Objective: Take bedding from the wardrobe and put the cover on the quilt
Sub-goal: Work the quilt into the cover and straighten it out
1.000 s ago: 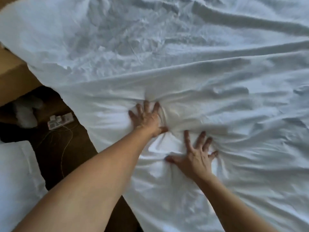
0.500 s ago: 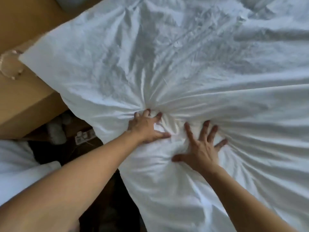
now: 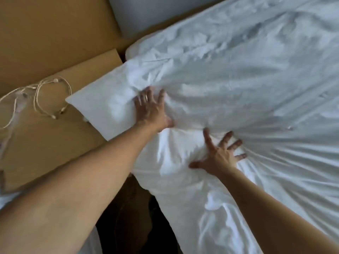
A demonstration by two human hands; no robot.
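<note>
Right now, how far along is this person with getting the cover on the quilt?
Looks done: the white cover lies spread out, and its corner looks plump, as if filled. In hand: the left hand and right hand press flat, fingers spread, beside that corner. Left: creases fan out from the hands and need smoothing; its opening is not in view.

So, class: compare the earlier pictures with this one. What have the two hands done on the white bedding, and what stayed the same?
The left hand has slid away from the right hand, toward the corner of the quilt cover, its fingers now straighter. No clear grip was taken or released. The right hand stays spread, pressing the cloth.
</note>
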